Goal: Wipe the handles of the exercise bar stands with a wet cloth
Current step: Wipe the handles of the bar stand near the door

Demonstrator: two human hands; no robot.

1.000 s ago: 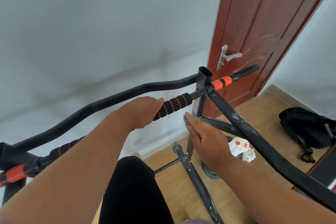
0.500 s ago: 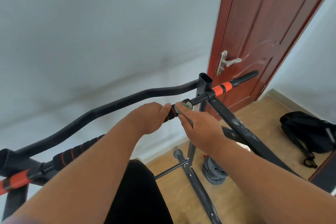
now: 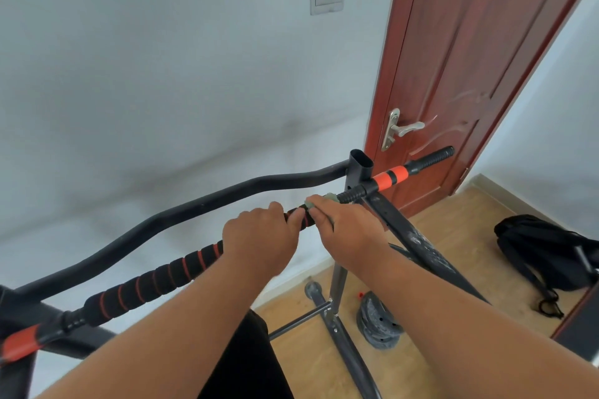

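Observation:
A black foam handle with red rings [image 3: 155, 278] runs along the bar of the exercise stand, from lower left up to the upright post [image 3: 359, 168]. My left hand [image 3: 259, 236] grips this handle near its right end. Right beside it, my right hand [image 3: 346, 227] wraps a small grey-green cloth [image 3: 330, 197] round the handle, with bits of cloth showing between the fingers. An orange and black grip [image 3: 408, 172] sticks out past the post to the right.
A red-brown door [image 3: 470, 58] with a metal lever stands behind the stand. A black bag [image 3: 544, 253] lies on the wood floor at the right. Grey weight plates [image 3: 379, 321] sit by the stand's base. A black curved bar [image 3: 201, 204] runs along the white wall.
My right hand rose from the lower frame strut to the foam handle with the cloth, and now lies against my left hand. The view has tilted slightly downward.

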